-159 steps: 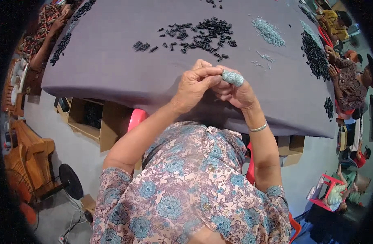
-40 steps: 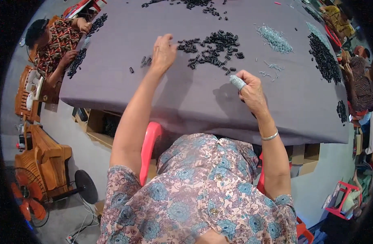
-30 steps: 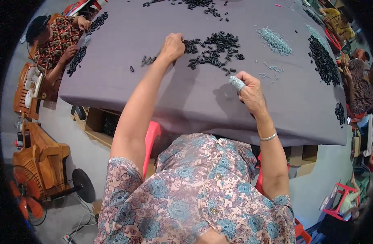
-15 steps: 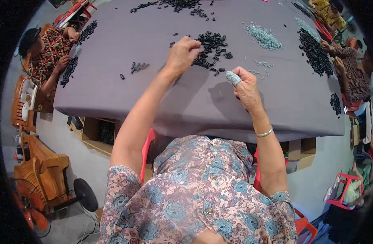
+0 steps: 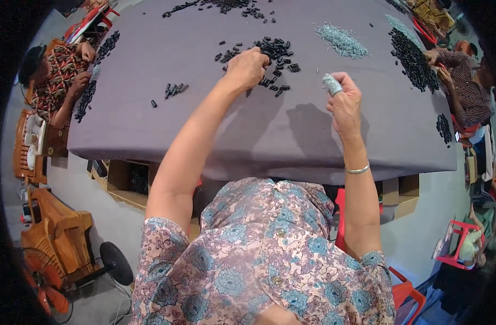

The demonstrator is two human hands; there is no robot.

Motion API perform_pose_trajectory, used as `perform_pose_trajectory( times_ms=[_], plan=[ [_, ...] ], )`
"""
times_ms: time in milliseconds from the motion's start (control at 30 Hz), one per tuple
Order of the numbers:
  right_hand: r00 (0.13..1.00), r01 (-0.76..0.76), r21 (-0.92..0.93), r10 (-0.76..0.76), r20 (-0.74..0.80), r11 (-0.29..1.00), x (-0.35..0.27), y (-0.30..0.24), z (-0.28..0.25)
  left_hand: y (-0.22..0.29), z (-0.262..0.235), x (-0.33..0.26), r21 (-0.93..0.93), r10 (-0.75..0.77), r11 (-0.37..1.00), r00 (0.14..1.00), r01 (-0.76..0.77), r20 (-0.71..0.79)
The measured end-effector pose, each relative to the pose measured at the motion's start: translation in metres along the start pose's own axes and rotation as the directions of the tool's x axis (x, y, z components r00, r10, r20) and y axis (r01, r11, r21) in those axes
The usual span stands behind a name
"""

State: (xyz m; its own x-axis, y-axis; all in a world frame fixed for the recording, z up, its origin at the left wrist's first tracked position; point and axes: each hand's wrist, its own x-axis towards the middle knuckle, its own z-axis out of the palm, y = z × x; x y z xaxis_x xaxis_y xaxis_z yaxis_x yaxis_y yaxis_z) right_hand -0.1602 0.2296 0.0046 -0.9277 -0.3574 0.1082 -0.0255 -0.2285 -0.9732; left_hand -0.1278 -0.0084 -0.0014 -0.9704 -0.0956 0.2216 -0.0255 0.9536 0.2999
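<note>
A loose pile of short black cylindrical pieces (image 5: 275,47) lies on the grey tablecloth (image 5: 204,127). At its near left edge is my left hand (image 5: 245,70), palm down, its bent fingertips pressed together among the pieces; what they pinch is hidden. To the right, above the cloth, my right hand (image 5: 347,105) is closed with curled fingers. A pale blue-grey wrapping (image 5: 332,85) covers its thumb. Anything inside that grip is too small to tell. Beyond the right hand lies a heap of small silvery pins (image 5: 342,40).
Several finished-looking black pieces with grey ends (image 5: 175,90) lie left of my left arm. People sit at both sides beside more black heaps (image 5: 413,59). Below the table's near edge stands an open cardboard box (image 5: 126,181); a fan (image 5: 45,281) stands lower left.
My left hand has lowered its fingertips onto the black pile. My right hand has moved right, away from the pile. The whole view has shifted slightly.
</note>
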Motion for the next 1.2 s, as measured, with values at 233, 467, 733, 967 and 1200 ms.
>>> perform_pose_trajectory(
  times_ms=[233,467,733,967,1200],
  plan=[
    [0.991,0.065,0.07,-0.056,-0.123,0.995,0.006,0.003,-0.006,-0.007,0.003,0.009,-0.042,-0.006,0.999,1.0,0.007,0.013],
    [0.991,0.073,0.085,-0.062,-0.119,0.994,0.009,0.005,-0.014,-0.005,0.017,0.002,-0.014,0.081,0.996,0.982,-0.085,-0.17],
    [0.99,0.1,0.094,-0.089,-0.113,0.99,0.009,0.002,-0.014,-0.008,0.013,-0.002,-0.352,-0.001,0.928,0.946,-0.12,-0.325],
    [0.984,0.128,-0.313,-0.16,-0.081,0.941,0.028,0.01,-0.04,0.022,-0.004,-0.048,-0.904,-0.268,0.418,0.963,0.088,-0.03],
    [0.847,0.483,-0.803,-0.417,0.329,0.348,0.052,0.012,-0.028,0.04,-0.001,-0.098,-0.933,-0.252,0.141,0.923,0.331,0.289]
  ],
)
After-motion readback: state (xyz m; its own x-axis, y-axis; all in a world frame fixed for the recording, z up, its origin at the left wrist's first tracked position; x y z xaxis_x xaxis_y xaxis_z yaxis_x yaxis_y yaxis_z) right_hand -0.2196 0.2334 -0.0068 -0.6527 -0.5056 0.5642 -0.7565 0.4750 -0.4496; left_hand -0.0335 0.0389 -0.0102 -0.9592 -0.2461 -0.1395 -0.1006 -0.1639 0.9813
